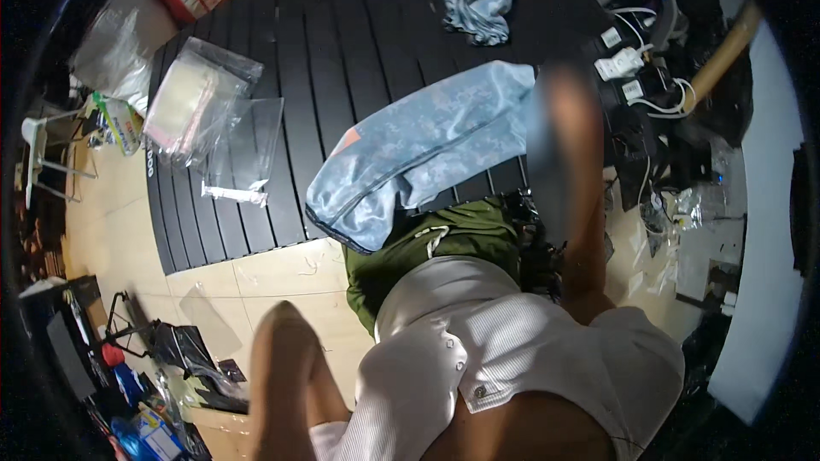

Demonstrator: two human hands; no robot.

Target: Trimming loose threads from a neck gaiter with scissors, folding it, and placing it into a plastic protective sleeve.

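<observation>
A long piece of shiny pale blue camouflage fabric (427,141) lies across the black slatted table (307,51). It has a dark seam along its length, a dark hem at its near-left end and a small orange patch. My right hand (571,102) is at the fabric's far-right end, over the table's right side. Blur hides its fingers, so whether it grips the cloth cannot be told. On the left my bent arm (290,341) shows near the lower edge, but my left hand is out of view. A crumpled piece of similar blue fabric (481,0) sits at the table's far edge.
Clear plastic bags (243,149), some with pale contents, lie on the table's left side. White plugs and cords (621,64) cluster at its right edge, beside a brown tube (726,55). Boxes and packets (154,435) crowd the floor at lower left.
</observation>
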